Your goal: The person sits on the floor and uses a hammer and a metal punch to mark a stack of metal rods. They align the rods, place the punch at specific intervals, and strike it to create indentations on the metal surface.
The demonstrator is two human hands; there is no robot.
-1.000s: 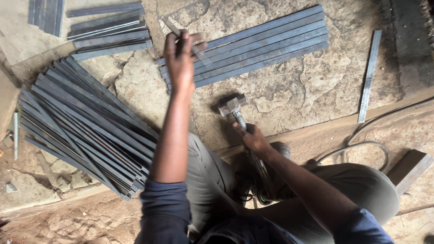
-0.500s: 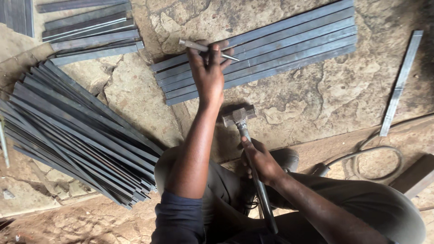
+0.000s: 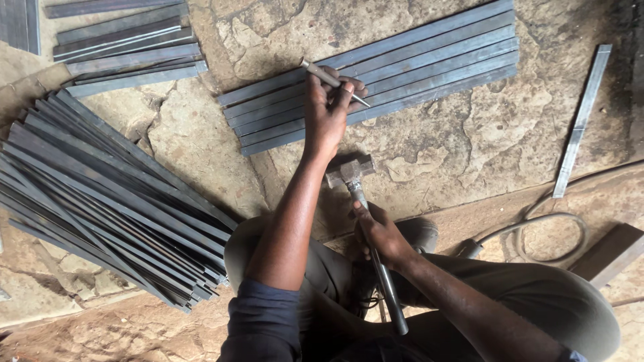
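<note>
My left hand [image 3: 330, 106] reaches forward and grips a thin metal punch [image 3: 333, 81], held slantwise with its tip over a row of flat grey steel strips [image 3: 429, 60] laid side by side on the stone floor. My right hand [image 3: 380, 232] is closed around the shaft of a hammer [image 3: 362, 201]. The hammer's square head [image 3: 349, 171] hangs just below my left wrist, short of the strips.
A large fanned heap of steel strips [image 3: 100, 194] lies to the left, with a smaller stack [image 3: 127, 50] beyond it. One single strip [image 3: 580, 121] lies at the right, near a looped cable [image 3: 550, 234] and a wooden block [image 3: 610, 255]. My bent knees fill the bottom.
My view has shifted, so the strips sit more to the right. My left hand has turned the punch to point down-right at the strips, and the hammer stays raised close behind it.
</note>
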